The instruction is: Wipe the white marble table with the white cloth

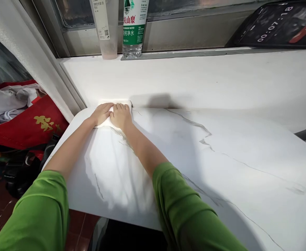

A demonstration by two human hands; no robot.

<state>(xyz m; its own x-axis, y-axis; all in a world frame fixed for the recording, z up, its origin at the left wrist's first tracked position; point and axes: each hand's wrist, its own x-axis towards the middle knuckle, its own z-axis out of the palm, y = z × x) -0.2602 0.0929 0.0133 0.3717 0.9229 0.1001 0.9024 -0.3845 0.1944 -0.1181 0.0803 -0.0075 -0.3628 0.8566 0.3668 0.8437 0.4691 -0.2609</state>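
A folded white cloth lies at the far left corner of the white marble table, against the sill. My left hand rests flat on its left part, fingers stretched forward. My right hand lies flat on it right beside the left, fingers together and pressed down. Both arms reach forward in green sleeves. Most of the cloth is hidden under my hands.
A white window sill runs behind the table. On it stand a frosted bottle, a green-labelled water bottle and a dark phone showing a timer. A red bag with clothes sits on the floor at left.
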